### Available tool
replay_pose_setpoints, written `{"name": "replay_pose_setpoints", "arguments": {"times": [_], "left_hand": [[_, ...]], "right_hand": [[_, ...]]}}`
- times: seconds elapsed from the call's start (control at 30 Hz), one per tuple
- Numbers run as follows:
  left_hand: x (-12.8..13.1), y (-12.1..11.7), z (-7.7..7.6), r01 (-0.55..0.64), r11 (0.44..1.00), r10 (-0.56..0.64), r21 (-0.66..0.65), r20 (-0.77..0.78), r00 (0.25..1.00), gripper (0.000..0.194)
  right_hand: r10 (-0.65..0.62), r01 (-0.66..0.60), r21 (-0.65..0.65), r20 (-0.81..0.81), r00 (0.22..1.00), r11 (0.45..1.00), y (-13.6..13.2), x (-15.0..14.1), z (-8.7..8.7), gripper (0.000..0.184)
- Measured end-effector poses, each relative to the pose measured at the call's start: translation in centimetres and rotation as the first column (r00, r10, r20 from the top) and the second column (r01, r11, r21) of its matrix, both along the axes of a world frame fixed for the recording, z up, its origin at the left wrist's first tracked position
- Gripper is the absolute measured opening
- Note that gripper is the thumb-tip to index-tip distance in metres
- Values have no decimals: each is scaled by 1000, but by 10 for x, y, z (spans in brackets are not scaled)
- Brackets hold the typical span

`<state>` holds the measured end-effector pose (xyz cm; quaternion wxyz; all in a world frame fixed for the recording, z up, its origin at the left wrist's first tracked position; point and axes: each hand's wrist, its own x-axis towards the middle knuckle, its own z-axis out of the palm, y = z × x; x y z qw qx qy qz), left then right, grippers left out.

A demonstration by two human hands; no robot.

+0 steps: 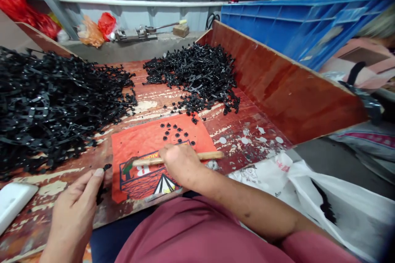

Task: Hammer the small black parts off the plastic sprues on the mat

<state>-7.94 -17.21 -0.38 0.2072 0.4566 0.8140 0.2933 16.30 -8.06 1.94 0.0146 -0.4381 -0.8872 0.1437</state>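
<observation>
My left hand [75,201] pinches a small black plastic part [107,167] between thumb and fingertips, left of an orange cloth [135,139] with printed lettering. More black material hangs under those fingers, partly hidden. Over the cloth, my right hand [180,162] is closed around a wooden stick-like handle [211,155], which lies nearly level and ends on the left in a dark green tip; I cannot make out its kind. Just beyond that hand, several small round black pieces [177,134] are scattered on the cloth.
Large heaps of black plastic parts lie at left [46,107] and at the back [197,70]. A wooden board [277,86] walls the table's right side, with a blue crate [271,28] behind. A white object [17,201] sits front left; white plastic bags [339,197] lie right.
</observation>
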Motion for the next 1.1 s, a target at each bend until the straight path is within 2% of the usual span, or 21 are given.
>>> {"name": "replay_pose_setpoints", "arguments": {"times": [0.07,0.13,0.2,0.27,0.37,0.47,0.67,0.8,0.93,1.1], "left_hand": [[2,2,8,-101,995,100,-4,183,978,31],[6,5,12,-76,997,79,-21,242,967,31],[15,11,10,67,996,-52,-57,234,971,37],[30,19,4,243,963,-216,-112,216,952,43],[56,37,0,412,897,-391,-159,144,909,49],[74,52,1,458,868,-460,-193,33,887,47],[82,64,2,501,823,-541,-269,-102,835,46],[82,63,-3,489,825,-542,-283,-157,825,46],[82,62,-6,485,836,-530,-256,-152,834,46],[83,62,-2,483,837,-529,-259,-154,835,46]], "right_hand": [[-23,23,-12,-32,999,1000,4,5,3,22],[-86,78,-53,-173,981,996,5,22,9,21],[-178,138,-130,-382,907,982,3,45,14,28],[-234,159,-192,-477,847,968,-4,69,18,38],[-289,168,-274,-497,818,947,-20,95,16,43],[-308,163,-320,-481,821,933,-35,106,10,45],[-295,141,-324,-496,816,935,-45,112,4,44],[-271,140,-291,-481,833,946,-43,111,6,46],[-237,144,-228,-460,856,963,-40,97,4,45],[-168,122,-145,-371,913,982,-38,72,-6,47]]}}
